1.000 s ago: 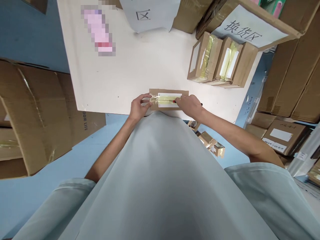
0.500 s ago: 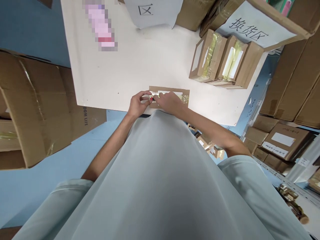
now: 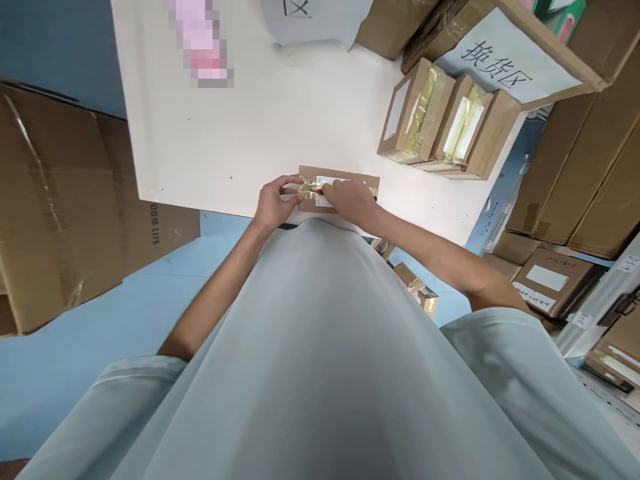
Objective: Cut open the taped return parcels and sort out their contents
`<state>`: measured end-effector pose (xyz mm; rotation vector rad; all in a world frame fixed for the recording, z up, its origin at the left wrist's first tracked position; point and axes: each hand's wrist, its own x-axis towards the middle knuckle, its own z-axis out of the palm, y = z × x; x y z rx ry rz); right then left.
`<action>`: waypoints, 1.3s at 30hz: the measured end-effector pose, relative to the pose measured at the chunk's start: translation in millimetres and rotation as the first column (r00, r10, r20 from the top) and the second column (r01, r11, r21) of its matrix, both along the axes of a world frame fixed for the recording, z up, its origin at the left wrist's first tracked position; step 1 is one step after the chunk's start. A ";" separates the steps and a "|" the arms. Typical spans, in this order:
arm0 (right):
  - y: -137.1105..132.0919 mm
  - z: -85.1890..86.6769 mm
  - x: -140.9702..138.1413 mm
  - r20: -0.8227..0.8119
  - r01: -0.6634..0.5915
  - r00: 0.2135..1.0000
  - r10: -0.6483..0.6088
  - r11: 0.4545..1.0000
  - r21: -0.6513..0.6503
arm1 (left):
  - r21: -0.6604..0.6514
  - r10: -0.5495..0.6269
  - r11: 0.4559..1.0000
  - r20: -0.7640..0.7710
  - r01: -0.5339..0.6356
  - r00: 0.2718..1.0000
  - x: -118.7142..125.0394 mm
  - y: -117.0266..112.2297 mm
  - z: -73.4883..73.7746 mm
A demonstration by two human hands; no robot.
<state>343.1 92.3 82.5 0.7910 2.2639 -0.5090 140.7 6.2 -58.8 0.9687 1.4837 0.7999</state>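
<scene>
While our half-open left hand [image 3: 274, 202] touches the taped cardboard box [image 3: 311, 180] at the tabletop's [image 3: 225, 140] near edge, our right hand [image 3: 350, 199] curls round a red-tipped tool [image 3: 319, 192]; we judge it light, stiff cardboard, best held by the ends.

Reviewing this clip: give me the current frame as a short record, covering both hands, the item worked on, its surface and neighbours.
Left grip: at the box's taped left end
Right grip: around a red-tipped tool, mostly hidden
Worked item: small cardboard box, white label on top
Surface: white table, near its front edge
Right side: three upright boxes
Far left: pixelated pink item
</scene>
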 end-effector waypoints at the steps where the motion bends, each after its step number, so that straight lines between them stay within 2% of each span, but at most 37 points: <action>1: 0.0 -0.7 5.3 0.017 0.021 1.000 -0.021 1.000 0.012 | 0.000 0.000 1.000 -0.004 0.000 1.000 0.0 -0.2 0.3; 5: 0.9 4.1 42.6 0.099 0.111 0.988 -0.114 0.993 0.038 | -0.007 0.000 1.000 -0.041 0.000 0.999 0.2 -1.3 3.6; 9: -1.0 12.2 103.3 0.209 0.167 0.961 -0.181 0.982 0.083 | -0.032 -0.003 0.999 -0.048 0.002 0.999 1.2 -0.8 9.1; 12: -6.5 10.2 142.0 0.209 0.191 0.955 -0.211 0.975 0.109 | -0.038 0.009 0.999 -0.046 -0.010 0.999 3.0 0.5 13.0; 17: -10.8 -11.1 173.4 0.112 0.238 0.961 -0.252 0.963 0.127 | -0.041 0.011 0.999 -0.067 -0.014 0.998 4.6 1.9 17.8; 23: -13.4 -51.0 196.5 -0.049 0.329 0.944 -0.326 0.940 0.085 | -0.062 0.016 0.998 -0.086 -0.021 0.996 5.0 1.6 18.8; 28: -40.8 -89.0 196.7 -0.242 0.503 0.841 -0.483 0.864 0.024 | -0.085 0.008 0.996 -0.099 -0.016 0.995 0.1 2.8 15.0; 31: -61.3 -101.5 184.2 -0.345 0.582 0.756 -0.556 0.813 -0.036 | -0.084 0.012 0.996 -0.112 -0.022 0.994 -12.1 3.7 12.3; 35: -78.8 -98.0 149.6 -0.477 0.638 0.628 -0.615 0.758 -0.136 | -0.089 0.027 0.995 -0.143 -0.040 0.989 -38.4 2.7 11.4; 37: -82.2 -89.1 125.4 -0.525 0.647 0.582 -0.620 0.745 -0.163 | -0.079 0.028 0.996 -0.222 -0.046 0.975 -53.4 1.3 12.1; 39: -83.2 -76.8 99.2 -0.548 0.638 0.573 -0.609 0.751 -0.167 | -0.050 0.026 0.998 -0.359 -0.047 0.933 -67.4 0.1 12.4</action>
